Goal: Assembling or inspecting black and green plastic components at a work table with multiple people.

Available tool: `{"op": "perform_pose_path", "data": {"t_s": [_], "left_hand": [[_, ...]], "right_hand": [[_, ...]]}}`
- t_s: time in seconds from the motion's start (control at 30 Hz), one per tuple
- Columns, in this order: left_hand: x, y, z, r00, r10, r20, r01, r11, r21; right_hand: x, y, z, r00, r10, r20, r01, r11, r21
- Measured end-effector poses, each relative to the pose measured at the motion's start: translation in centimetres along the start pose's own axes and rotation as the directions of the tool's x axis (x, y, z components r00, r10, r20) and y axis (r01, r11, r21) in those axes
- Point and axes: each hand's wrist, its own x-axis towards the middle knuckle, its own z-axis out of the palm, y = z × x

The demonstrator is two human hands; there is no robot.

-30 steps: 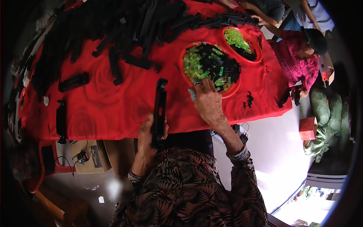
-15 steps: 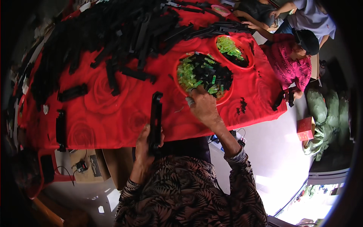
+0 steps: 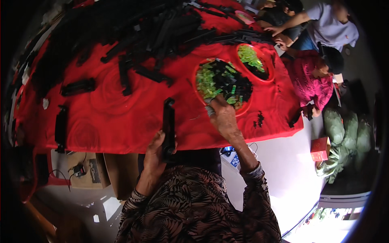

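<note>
Clamping my left hand [image 3: 154,150] on a long black plastic bar [image 3: 169,127] mid-frame, I can't tell if my right hand [image 3: 223,120], fingertips in the round red bowl [image 3: 244,108] right of centre, is pinching; rim pressure might tip it.

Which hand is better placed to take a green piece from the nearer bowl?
Probably the right hand: it reaches into the red bowl, beside green pieces. The left hand holds a long black part.

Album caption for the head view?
Left hand holding a long black bar, right hand at a round red bowl of green and black pieces.
</note>
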Motion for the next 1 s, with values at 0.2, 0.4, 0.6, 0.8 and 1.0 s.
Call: {"op": "perform_pose_path", "data": {"t_s": [0.2,0.4,0.6,0.8,1.0], "left_hand": [[-1.6,0.4,0.9,0.991,-0.129,0.019,0.130,0.991,-0.025],[-3.5,-1.4,0.3,0.956,-0.286,0.067,0.291,0.953,-0.082],[-4.3,-2.6,-0.5,0.943,-0.334,0.000,0.334,0.942,-0.029],[-4.7,-2.8,-1.5,0.928,-0.365,-0.082,0.369,0.929,0.040],[-4.1,-3.3,-1.2,0.972,-0.232,-0.041,0.233,0.972,0.021]], "right_hand": [[-0.8,-2.4,-2.1,0.997,-0.066,-0.041,0.063,0.995,-0.078],[-3.2,-6.3,-1.8,0.913,0.359,0.196,-0.379,0.565,0.733],[-5.4,-6.2,-1.6,0.848,0.380,0.369,-0.492,0.309,0.814],[-7.2,-5.0,-0.4,0.837,0.390,0.385,-0.474,0.162,0.866],[-8.4,-4.2,-0.2,0.894,0.313,0.319,-0.353,0.058,0.934]]}}
